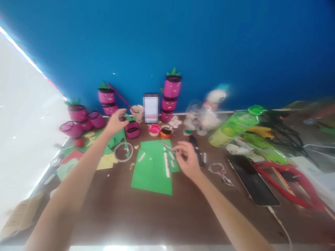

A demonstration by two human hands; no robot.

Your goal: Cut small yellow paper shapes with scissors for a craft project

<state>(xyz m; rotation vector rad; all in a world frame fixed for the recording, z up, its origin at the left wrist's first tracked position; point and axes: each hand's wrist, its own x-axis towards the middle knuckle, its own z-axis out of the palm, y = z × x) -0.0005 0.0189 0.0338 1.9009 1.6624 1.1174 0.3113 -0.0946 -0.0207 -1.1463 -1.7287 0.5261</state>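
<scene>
Reaching over the table, my left hand (117,122) has its thumb and forefinger at the edge of green leaves (131,118) on top of a small pink pot (132,129); they appear to pinch the leaves, though blur hides the contact. My right hand (187,158) is closed on a thin pointed metal tool (167,146), scissors or tweezers, its tip aimed left. Beneath that tool lies a green sheet (150,174). A white pen-like stick (166,163) and several small white strips rest on the sheet.
Stacked pink pots with drawn faces (171,87) stand by the blue wall. Pink paint (154,129) and dark paint (166,131) sit in small cups near a propped phone (151,108). A tape roll (123,152), black phone (253,179) and green bottle (235,125) lie around.
</scene>
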